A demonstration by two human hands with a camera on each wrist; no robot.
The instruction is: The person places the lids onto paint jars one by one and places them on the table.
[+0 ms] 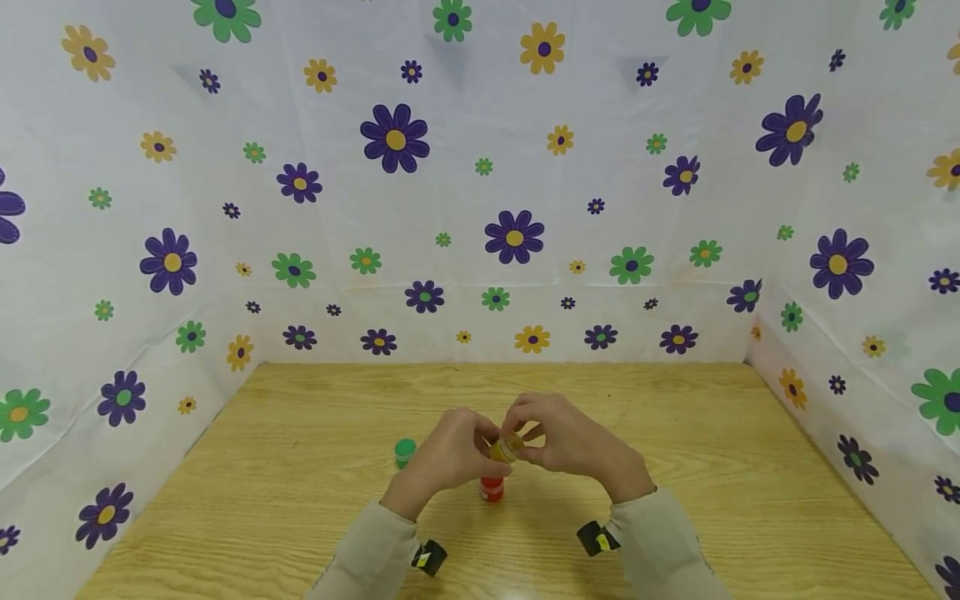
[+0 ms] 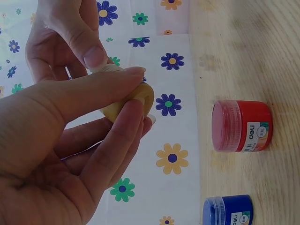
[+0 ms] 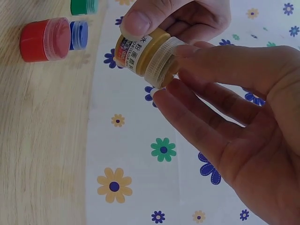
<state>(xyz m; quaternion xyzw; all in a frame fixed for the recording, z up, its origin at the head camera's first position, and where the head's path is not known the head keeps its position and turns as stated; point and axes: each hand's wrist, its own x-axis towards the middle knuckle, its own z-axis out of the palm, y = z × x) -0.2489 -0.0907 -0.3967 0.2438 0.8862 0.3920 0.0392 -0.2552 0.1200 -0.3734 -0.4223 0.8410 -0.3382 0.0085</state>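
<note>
A small yellow paint jar (image 3: 140, 51) with a clear ridged lid (image 3: 160, 62) is held tilted above the table between both hands. My left hand (image 1: 453, 448) grips the jar body, thumb on one side and fingers on the other. With thumb and fingertips my right hand (image 1: 562, 437) pinches the lid end. Below the hands a red paint jar (image 2: 253, 125) stands upright on the table, partly covered by the left hand in the head view. The label on the yellow jar faces the right wrist camera.
A green paint jar (image 1: 405, 452) stands left of the left hand. Close to the red jar is a blue paint jar (image 2: 236, 211), hidden in the head view. The wooden table (image 1: 315, 500) is bordered by a white flowered cloth (image 1: 465, 192) at the back and sides.
</note>
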